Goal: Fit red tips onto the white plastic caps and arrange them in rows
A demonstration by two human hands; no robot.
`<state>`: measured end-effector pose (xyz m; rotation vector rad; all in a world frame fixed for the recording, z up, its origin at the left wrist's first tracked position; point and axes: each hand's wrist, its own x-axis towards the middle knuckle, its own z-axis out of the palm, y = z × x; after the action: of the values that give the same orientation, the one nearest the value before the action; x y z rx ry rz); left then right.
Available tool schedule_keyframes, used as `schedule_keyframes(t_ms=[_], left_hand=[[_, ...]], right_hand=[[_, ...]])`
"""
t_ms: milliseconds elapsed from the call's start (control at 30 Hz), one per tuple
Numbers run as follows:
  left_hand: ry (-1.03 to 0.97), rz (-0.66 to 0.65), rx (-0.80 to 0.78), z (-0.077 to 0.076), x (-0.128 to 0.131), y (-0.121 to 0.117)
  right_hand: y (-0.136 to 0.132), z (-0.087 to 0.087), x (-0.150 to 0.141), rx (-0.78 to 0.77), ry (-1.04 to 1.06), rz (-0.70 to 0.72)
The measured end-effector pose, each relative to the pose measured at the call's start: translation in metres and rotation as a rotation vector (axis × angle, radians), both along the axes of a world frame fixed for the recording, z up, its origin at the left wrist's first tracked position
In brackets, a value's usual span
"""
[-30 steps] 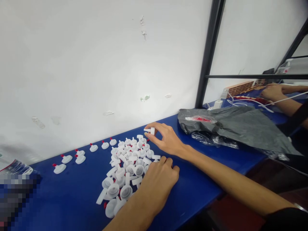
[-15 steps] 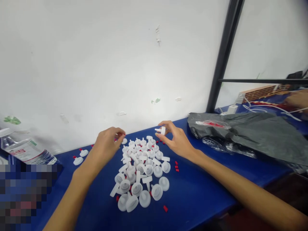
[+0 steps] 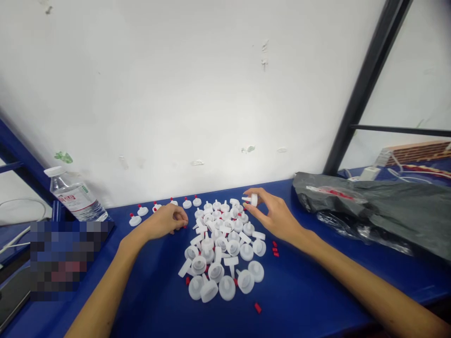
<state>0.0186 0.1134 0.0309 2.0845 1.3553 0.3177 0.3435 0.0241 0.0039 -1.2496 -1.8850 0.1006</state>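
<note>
- Pinching white plastic nozzle cap [image 3: 254, 200] between thumb and index of right hand [image 3: 278, 217], right of centre, spout pointing left.
- Curling left hand [image 3: 165, 222] narrow, left of centre, with small red bit [image 3: 185, 227] at fingertips; can't tell if gripped.
- Lying between hands and below, centre: jumbled pile of white plastic caps [image 3: 246, 252] on glossy blue tabletop [image 3: 148, 291].
- Standing behind left hand, along wall: red-tipped white caps [image 3: 187, 203].
- Scattered right of pile: small red plastic tips [image 3: 275, 249].
- Leaning far left: clear plastic bottle [image 3: 79, 199].
- Spread far right: crumpled grey plastic bag [image 3: 387, 202].
</note>
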Motion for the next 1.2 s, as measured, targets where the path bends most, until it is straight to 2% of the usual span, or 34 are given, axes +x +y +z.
schedule_keyframes(t_ms=[167, 300, 433, 633, 967, 1200], left_hand=[[-0.095, 0.047, 0.032, 0.013, 0.003, -0.010], [-0.255, 0.038, 0.122, 0.016, 0.016, -0.018], [-0.365, -0.042, 0.162, 0.014, 0.041, -0.032], [-0.380, -0.145, 0.110, 0.007, 0.067, -0.052], [-0.449, -0.173, 0.043, 0.003, 0.078, -0.065], [-0.532, -0.136, 0.067, 0.000, 0.081, -0.068]], right_hand=[[0.000, -0.002, -0.002, -0.040, -0.004, 0.050], [-0.002, -0.004, -0.003, -0.071, -0.034, 0.073], [-0.004, -0.005, -0.006, 0.007, -0.095, 0.107], [-0.007, -0.003, -0.014, 0.105, -0.132, 0.203], [-0.009, -0.007, -0.017, 0.158, -0.154, 0.226], [-0.012, -0.006, -0.022, 0.118, -0.078, 0.192]])
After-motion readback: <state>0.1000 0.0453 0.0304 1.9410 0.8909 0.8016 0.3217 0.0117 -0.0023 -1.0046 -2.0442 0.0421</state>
